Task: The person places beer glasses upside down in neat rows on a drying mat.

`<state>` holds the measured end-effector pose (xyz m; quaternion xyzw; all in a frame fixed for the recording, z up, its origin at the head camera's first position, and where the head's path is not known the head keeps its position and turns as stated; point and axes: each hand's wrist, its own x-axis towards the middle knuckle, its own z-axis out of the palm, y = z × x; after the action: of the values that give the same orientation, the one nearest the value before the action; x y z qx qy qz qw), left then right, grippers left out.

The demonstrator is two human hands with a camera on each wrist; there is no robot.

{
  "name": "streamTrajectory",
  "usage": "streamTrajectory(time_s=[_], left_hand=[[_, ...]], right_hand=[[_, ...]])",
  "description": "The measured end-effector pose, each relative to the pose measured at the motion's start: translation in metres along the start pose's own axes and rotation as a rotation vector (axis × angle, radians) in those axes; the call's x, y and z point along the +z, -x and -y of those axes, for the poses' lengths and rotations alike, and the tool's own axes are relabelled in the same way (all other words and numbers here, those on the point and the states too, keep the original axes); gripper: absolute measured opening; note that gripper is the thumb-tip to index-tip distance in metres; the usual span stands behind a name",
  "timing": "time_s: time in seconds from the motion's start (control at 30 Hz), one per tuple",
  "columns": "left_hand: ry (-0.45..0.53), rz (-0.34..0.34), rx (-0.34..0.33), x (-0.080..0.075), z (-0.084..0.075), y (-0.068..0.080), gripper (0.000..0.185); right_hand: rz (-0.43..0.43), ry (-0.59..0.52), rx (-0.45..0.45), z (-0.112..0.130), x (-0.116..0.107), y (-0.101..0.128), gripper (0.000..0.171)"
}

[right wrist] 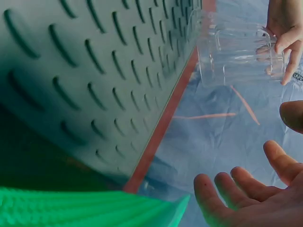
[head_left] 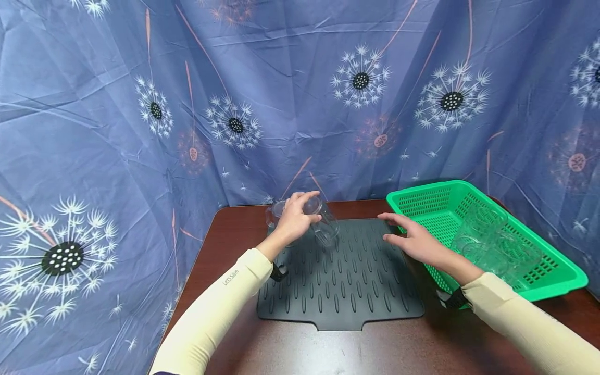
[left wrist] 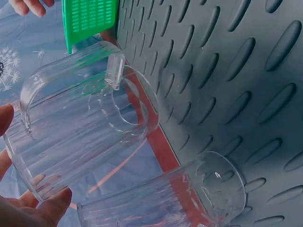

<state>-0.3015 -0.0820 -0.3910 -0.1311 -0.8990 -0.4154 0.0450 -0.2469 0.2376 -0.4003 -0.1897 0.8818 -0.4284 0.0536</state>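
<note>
A clear glass mug (left wrist: 80, 127) with ribbed sides and a handle sits upside down at the far left corner of the dark grey ridged drying mat (head_left: 342, 276), and the left hand (head_left: 295, 219) grasps it by its upturned base, fingertips curled round the edge. Just beside it, toward the middle of the mat, a second clear glass (left wrist: 189, 198) also stands inverted, its rim on the mat; whether the two glasses touch is hard to tell through the transparent walls. The right hand (head_left: 414, 239) hovers above the right edge of the mat with its fingers spread and relaxed, holding nothing, well apart from both glasses. Directly to its right a green perforated plastic basket (head_left: 558, 271) rests on the brown counter (head_left: 375, 349), its near wall alongside the mat, and several more clear glasses (head_left: 492, 239) lie inside it. Both forearms wear cream sleeves. A blue cloth printed with dandelion heads (head_left: 361, 78) hangs behind and around the counter.
</note>
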Motion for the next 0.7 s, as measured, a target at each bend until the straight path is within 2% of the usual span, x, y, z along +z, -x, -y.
streamTrajectory(time_s=[0.17,0.4,0.53,0.7], left_hand=[[-0.028,0.026,-0.002,-0.002,-0.002,-0.005,0.061],[-0.042,0.068,0.006,0.0,-0.004,-0.011,0.061],[-0.038,0.078,0.004,0.002,-0.004,-0.013,0.06],[-0.048,0.086,0.011,0.007,-0.001,-0.018,0.06]], right_hand=[[-0.039,0.136,-0.092,0.0,-0.008,0.015,0.05],[-0.099,0.358,-0.148,-0.004,-0.021,0.039,0.047],[-0.141,0.425,-0.188,-0.008,-0.029,0.048,0.048],[-0.149,0.468,-0.176,-0.012,-0.04,0.062,0.051]])
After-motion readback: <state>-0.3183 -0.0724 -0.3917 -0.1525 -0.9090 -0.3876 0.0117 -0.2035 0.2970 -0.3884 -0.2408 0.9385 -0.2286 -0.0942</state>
